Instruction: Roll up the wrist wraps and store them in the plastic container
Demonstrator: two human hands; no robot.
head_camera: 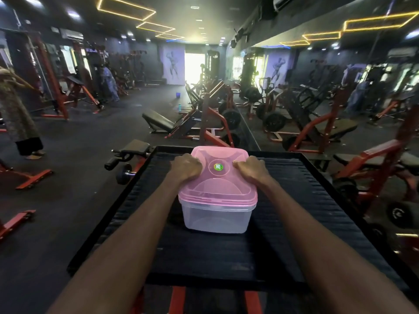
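Observation:
A translucent plastic container [217, 217] stands on a black ribbed platform [294, 214], and a pink lid [218, 186] sits on top of it. My left hand [186, 167] lies on the lid's left side with its fingers curled over that edge. On the lid's right side is my right hand [250, 169], fingers curled too, thumb pointing toward the round sticker in the middle. I can make out no wrist wraps; the container's cloudy wall shows nothing clearly inside.
The platform has a raised black rim [106, 214] and rests on red bars. A padded roller with a small dumbbell [123, 175] is at its far left. Red gym machines and benches [158, 123] fill the room, with a mirror wall at the right. A person [20, 123] stands at the far left.

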